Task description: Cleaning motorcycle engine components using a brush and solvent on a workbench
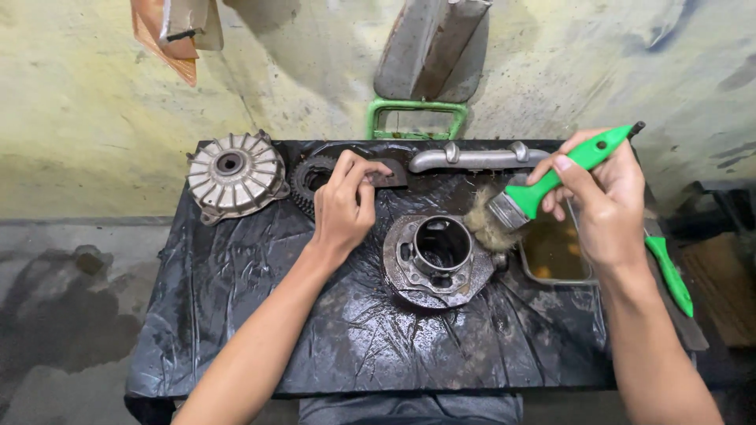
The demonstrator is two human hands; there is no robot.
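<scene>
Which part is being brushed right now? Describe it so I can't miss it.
On the black plastic sheet over the table, look centre-right, under the green-handled brush. It is the round, oily metal hub with a deep open bore, unlike the paler finned drum at far left.

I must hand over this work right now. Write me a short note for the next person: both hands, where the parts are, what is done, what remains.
Left hand: rests on a small dark part beside the gear; whether it grips it, I cannot tell.
Right hand: holds the green brush, bristles at the rim of the round metal hub.
Other things: finned drum at the far left, grey pipe at the back, metal tray of brownish liquid on the right, all on the black plastic sheet.
Done: hub looks wet.
Left: probably the rest of the brushing; other parts look dry.
</scene>
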